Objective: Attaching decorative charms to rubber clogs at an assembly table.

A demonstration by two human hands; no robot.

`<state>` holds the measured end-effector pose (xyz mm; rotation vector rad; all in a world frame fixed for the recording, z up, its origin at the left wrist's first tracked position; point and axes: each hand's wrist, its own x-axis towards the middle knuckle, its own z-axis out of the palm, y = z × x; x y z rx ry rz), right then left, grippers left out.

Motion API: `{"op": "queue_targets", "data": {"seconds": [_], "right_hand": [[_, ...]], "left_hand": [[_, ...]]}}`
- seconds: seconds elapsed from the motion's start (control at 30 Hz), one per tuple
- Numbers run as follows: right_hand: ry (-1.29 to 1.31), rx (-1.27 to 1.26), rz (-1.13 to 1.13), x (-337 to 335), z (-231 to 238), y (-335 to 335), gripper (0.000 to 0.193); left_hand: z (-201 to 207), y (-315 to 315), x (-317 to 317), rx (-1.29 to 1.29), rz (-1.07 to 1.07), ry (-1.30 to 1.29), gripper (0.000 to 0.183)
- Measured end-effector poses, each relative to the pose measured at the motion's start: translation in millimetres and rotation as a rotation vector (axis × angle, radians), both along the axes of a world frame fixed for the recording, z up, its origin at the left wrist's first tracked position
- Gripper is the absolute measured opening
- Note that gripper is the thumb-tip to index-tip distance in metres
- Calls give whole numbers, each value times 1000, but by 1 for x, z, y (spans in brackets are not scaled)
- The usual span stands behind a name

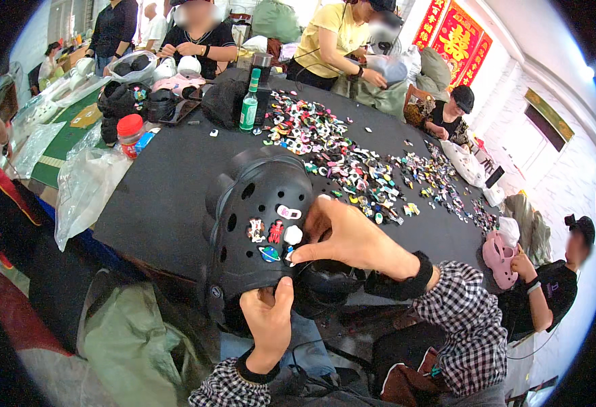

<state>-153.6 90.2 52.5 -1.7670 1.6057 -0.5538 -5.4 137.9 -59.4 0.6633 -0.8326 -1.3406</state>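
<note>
Beyond the clog (246,207), looking onto a long drift of bright charms (352,169), partly blocked from sight by clog and right hand (356,234). Farther off, facing a green bottle (248,112) upright just beside a dark flask (263,78). Over to the left, onto a red-lidded jar (129,139) next to a blue box (147,141), with dark shoes (118,102) behind and a clear bag (87,203) drooping nearby.

At a black table (162,203) in a white-walled room, with a red hanging (455,41) high at far right. Among co-workers: across from a person in yellow (325,44), and left of a person in black (549,295) touching a pink clog (498,261).

Held up before the table's near side, toe away. Black, rounded, pierced with holes, dressed with a pale tag (288,212), a red figure (275,231), a white flower (292,235), a ringed planet (269,254) and a small piece (289,252). Gripped low by the left hand (269,322), thumb at the rim, other fingers mostly hidden. Clasped narrowly along the right side by the right hand, thumb against the small piece.
</note>
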Motion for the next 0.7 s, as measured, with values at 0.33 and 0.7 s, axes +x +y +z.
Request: {"op": "queue_targets", "data": {"seconds": [0.33, 0.7], "right_hand": [[478, -629, 456, 24, 27, -27, 106], [418, -389, 377, 23, 24, -27, 120]], "left_hand": [[13, -13, 16, 54, -3, 13, 6], [4, -3, 13, 63, -43, 28, 9]]}}
